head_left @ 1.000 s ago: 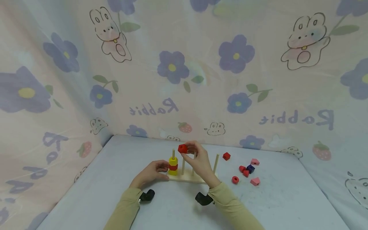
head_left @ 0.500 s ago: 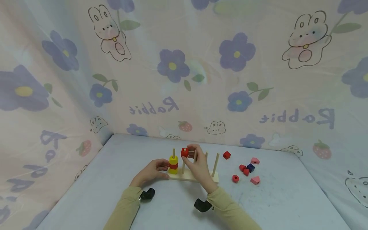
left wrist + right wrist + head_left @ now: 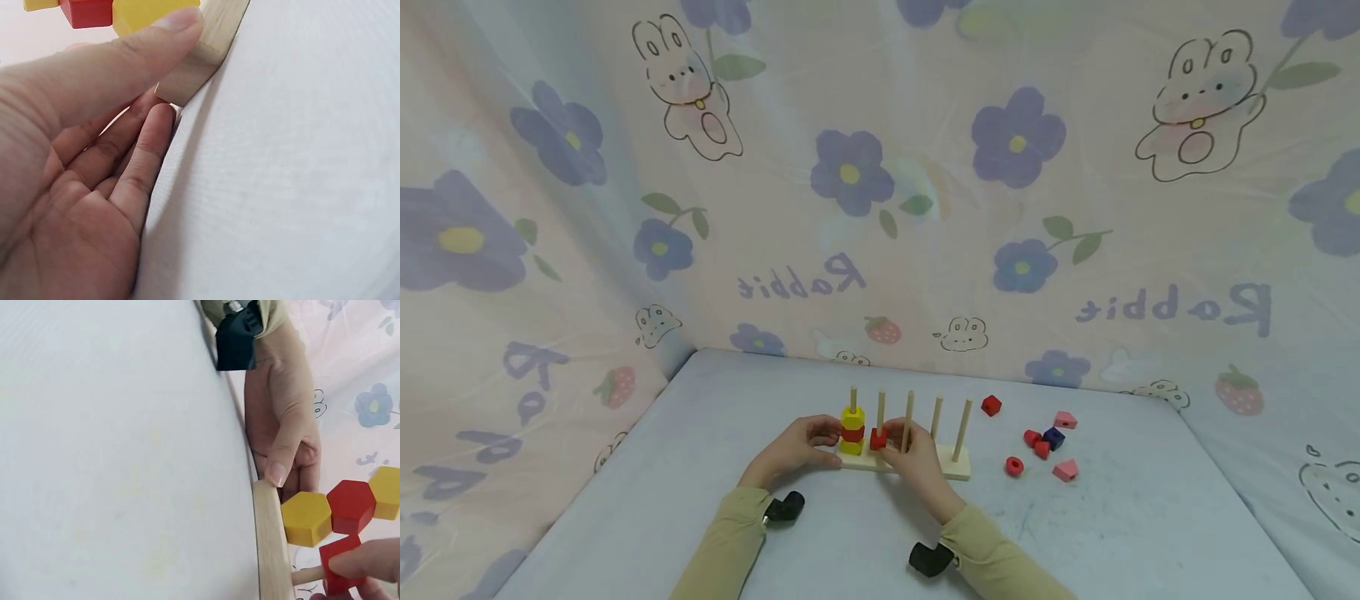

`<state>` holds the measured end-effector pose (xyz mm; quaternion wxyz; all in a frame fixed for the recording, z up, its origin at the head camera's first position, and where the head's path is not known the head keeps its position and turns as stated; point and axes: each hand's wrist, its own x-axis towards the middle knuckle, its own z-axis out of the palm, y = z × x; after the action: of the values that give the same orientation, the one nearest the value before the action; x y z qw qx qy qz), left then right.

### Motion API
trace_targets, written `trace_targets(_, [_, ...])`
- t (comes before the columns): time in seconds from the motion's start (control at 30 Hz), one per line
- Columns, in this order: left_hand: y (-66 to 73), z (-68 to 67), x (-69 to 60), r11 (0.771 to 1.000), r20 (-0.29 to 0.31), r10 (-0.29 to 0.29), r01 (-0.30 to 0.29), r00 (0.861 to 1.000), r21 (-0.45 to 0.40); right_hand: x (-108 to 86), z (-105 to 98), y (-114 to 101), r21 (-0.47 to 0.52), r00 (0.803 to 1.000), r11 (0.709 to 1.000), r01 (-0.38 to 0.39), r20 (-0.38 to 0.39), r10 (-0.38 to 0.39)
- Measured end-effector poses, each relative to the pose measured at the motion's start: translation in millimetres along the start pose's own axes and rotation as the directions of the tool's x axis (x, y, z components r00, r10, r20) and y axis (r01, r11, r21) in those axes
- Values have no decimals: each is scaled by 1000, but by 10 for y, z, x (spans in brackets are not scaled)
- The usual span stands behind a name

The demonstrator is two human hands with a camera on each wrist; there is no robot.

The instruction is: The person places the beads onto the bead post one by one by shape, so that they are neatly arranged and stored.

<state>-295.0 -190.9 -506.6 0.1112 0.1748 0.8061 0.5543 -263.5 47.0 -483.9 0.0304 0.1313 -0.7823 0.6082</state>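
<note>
A wooden peg board [image 3: 955, 468] with a row of upright pegs stands before me. My left hand [image 3: 793, 450] grips its left end, thumb on the edge in the left wrist view. Beside it, the leftmost peg carries a stack of two yellow hexagonal blocks and a red one [image 3: 852, 434] between them. Around the second peg sits a red block [image 3: 877, 439], pinched by my right hand [image 3: 919, 460]. In the right wrist view this red block [image 3: 340, 547] is a little above the base, with bare peg showing below it.
On the table to the right lie a red block [image 3: 991, 406], a red ring [image 3: 1014, 467], small red beads [image 3: 1032, 438], a dark blue block [image 3: 1054, 439] and two pink blocks [image 3: 1065, 472]. A patterned curtain [image 3: 925, 250] hangs behind the table.
My right hand has brought the red block from above the pegs onto the second peg and down along it. The left hand stays at the board's end.
</note>
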Motion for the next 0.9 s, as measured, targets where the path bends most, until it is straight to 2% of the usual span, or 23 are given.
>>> trace_targets(0.23, [-6, -3, 4, 1000, -3, -5, 5, 1000, 23, 8, 2, 40, -9, 1000, 1000, -7, 5, 7])
trace_targets(0.4, [-26, 0, -2, 1000, 7, -6, 6, 1000, 26, -44, -49, -1, 22, 998, 999, 37, 41, -38])
trace_targets(0.53, [-34, 14, -6, 1000, 9, -3, 3, 1000, 24, -174, -177, -176, 14, 993, 998, 67, 101, -68])
trace_targets(0.7, [-51, 17, 0, 1000, -8, -14, 14, 1000, 12, -267, -373, -146, -106, 984, 989, 108, 155, -90])
trace_targets(0.9, [-41, 9, 3, 1000, 0, -6, 6, 1000, 28, -449, -691, -180, -91, 975, 987, 132, 190, -113])
